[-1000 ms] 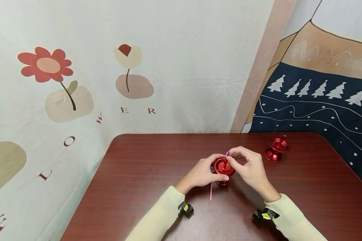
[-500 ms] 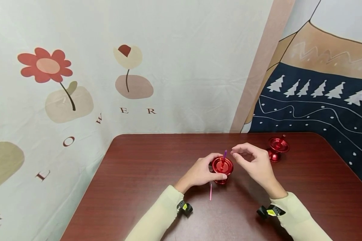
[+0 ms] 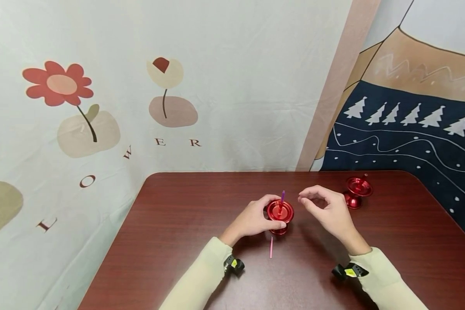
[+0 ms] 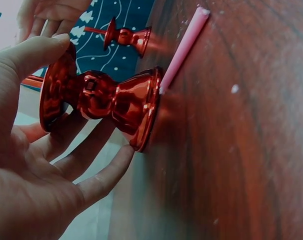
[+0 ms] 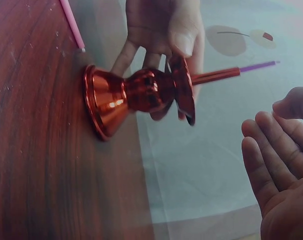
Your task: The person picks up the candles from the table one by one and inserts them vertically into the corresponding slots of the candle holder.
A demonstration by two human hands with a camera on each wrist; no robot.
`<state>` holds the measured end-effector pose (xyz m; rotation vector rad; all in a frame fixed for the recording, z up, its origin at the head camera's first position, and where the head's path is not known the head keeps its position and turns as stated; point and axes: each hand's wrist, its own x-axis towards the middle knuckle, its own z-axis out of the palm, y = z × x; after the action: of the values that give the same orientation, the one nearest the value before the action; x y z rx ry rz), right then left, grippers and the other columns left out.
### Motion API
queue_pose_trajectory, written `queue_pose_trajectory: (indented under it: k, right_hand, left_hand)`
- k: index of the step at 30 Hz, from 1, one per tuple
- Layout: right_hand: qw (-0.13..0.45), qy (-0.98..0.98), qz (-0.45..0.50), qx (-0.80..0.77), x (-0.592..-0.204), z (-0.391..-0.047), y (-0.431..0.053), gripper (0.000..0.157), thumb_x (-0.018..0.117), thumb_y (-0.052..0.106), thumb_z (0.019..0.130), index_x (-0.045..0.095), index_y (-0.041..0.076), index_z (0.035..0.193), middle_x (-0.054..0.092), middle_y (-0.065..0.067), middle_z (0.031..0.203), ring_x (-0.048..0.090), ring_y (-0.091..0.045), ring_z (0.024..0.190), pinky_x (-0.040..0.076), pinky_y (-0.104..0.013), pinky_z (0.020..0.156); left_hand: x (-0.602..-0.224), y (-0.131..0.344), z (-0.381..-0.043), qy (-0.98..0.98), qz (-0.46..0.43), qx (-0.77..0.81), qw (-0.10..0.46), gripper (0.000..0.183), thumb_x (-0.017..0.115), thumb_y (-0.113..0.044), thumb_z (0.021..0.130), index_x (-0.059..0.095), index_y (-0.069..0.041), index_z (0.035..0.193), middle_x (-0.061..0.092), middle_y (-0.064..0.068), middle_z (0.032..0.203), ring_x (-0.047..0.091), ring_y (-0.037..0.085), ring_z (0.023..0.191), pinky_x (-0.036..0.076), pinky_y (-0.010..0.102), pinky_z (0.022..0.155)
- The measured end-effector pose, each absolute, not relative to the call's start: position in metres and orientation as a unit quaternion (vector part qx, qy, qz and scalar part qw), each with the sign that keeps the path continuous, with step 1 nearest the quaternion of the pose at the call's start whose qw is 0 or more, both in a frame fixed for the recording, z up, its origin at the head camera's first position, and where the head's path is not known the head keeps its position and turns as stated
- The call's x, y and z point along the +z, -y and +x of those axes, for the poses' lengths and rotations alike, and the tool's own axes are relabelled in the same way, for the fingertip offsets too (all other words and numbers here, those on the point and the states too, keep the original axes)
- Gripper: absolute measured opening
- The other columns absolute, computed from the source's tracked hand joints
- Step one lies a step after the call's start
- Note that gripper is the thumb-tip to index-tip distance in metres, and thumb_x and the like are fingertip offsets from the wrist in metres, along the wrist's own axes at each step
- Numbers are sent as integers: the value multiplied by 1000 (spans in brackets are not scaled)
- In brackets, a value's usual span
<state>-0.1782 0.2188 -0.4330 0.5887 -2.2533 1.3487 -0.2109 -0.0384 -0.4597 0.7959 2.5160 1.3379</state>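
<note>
Short of the worktop's (image 3: 201, 202) far edge, the left hand's (image 3: 253, 219) fingers curl round the red holder (image 4: 99, 97), purple candle (image 5: 259, 66) seemingly seated — the right hand's (image 3: 330, 211), loosely parted, hold nothing — so upright release seems called for.

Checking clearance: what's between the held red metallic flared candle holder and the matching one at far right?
Head view shows the right hand between the held holder and the far holder.

Pale cloth (image 3: 248, 86) is hung behind reddish-brown table (image 3: 186, 211); red flower (image 3: 60, 84) is printed on it past table's left end; navy cloth (image 3: 403, 144) with white trees (image 3: 355, 108) is seen past table's right end.
</note>
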Motion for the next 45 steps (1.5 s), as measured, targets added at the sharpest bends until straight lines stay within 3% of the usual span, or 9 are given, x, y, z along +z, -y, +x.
queue_pose_trajectory:
  k: [7, 17, 26, 36, 45]
  right_hand:
    - [215, 815, 184, 505, -431, -180, -229, 20, 81, -4, 96, 80, 11, 110, 83, -4, 101, 75, -3, 92, 57, -15, 78]
    - [219, 799, 170, 533, -427, -183, -244, 20, 77, -8, 98, 78, 1, 116, 81, -13, 103, 76, -3, 93, 59, -15, 83]
    - [245, 807, 128, 522, -415, -186, -270, 23, 76, -5, 100, 76, -2, 123, 80, 9, 107, 73, 0, 97, 56, -11, 86]
    - [299, 786, 48, 540, -404, -187, -308, 26, 74, -5, 101, 73, -7, 128, 77, 14, 110, 72, -3, 100, 54, -10, 91]
    - [305, 772, -39, 557, -406, -193, -332, 40, 75, 2, 102, 71, 9, 141, 72, 2, 133, 64, -6, 121, 47, -12, 106]
  left_hand:
    - [-455, 50, -215, -853, 272, 435, 99, 77, 92, -34, 88, 58, -14, 154, 76, 5, 129, 70, 15, 117, 56, 35, 102]
    - [-453, 66, -222, -853, 278, 427, 113, 75, 90, -32, 89, 59, -13, 154, 76, 4, 128, 70, 16, 117, 56, 35, 102]
    - [-448, 73, -223, -853, 266, 431, 128, 75, 89, -32, 89, 57, -14, 155, 74, 4, 131, 68, 18, 120, 56, 37, 103]
    - [-446, 74, -221, -848, 260, 444, 126, 85, 90, -35, 88, 51, -14, 160, 71, 5, 138, 66, 18, 125, 55, 39, 106]
    - [-431, 70, -219, -824, 251, 503, 71, 85, 90, -29, 91, 48, -10, 162, 64, 8, 149, 62, 28, 140, 50, 45, 117]
